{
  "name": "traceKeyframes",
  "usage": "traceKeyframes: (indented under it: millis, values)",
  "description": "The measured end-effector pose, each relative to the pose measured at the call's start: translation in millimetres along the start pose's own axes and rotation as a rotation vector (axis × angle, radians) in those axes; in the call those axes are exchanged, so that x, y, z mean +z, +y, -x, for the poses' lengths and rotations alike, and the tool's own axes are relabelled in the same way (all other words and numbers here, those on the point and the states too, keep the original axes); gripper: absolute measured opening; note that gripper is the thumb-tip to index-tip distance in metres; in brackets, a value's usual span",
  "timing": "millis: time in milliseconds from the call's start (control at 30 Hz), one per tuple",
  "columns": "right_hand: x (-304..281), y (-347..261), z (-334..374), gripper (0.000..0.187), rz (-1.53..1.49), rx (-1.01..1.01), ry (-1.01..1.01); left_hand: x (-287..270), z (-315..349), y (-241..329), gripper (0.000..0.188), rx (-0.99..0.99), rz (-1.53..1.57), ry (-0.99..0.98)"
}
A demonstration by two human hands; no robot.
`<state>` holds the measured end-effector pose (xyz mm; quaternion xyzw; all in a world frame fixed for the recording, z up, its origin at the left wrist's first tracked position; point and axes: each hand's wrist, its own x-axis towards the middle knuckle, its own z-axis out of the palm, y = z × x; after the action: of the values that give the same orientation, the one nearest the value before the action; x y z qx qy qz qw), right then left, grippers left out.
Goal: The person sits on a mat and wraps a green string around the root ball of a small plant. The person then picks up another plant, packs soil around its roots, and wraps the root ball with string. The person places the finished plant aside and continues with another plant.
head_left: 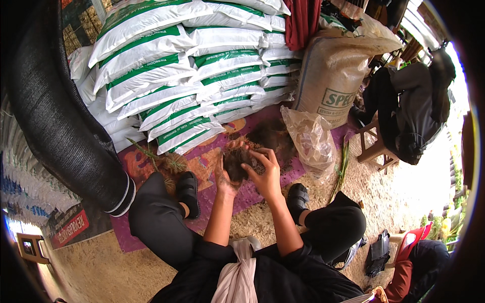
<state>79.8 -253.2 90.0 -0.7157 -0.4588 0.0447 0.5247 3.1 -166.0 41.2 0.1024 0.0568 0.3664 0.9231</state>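
Between my two hands, in front of my knees, is a dark, fibrous clump (234,162) that looks like soil or matted plant fibre. My left hand (226,183) cups it from the left side, its palm smudged with dirt. From the right, my right hand (266,175) curls its fingers and thumb onto the clump. Beyond them a loose heap of dark fibre (275,135) lies on the purple mat (126,233). Left of my hands, a small spiky green plant (174,162) rests on brown fibre near my left sandal (187,194).
White and green sacks (177,70) are stacked at the back. A big woven sack (328,76) and a clear plastic bag (309,139) stand at right, near green stalks (342,166). A black roll (60,111) leans at left. People sit at far right, one on a stool (371,144).
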Motion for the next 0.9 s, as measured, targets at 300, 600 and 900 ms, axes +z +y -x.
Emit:
traceKeyframes:
  millis: [300,600,900]
  values:
    - [7,16,4,0.036,0.345,-0.192,-0.04,10,3,-4,0.045,-0.114,-0.219,0.189]
    - [9,16,5,0.033,0.304,-0.208,-0.115,-15,-2,-7,0.047,-0.189,-0.234,0.108]
    - [12,17,7,0.036,-0.083,0.026,0.055,-7,-1,2,0.055,-0.098,-0.124,0.02]
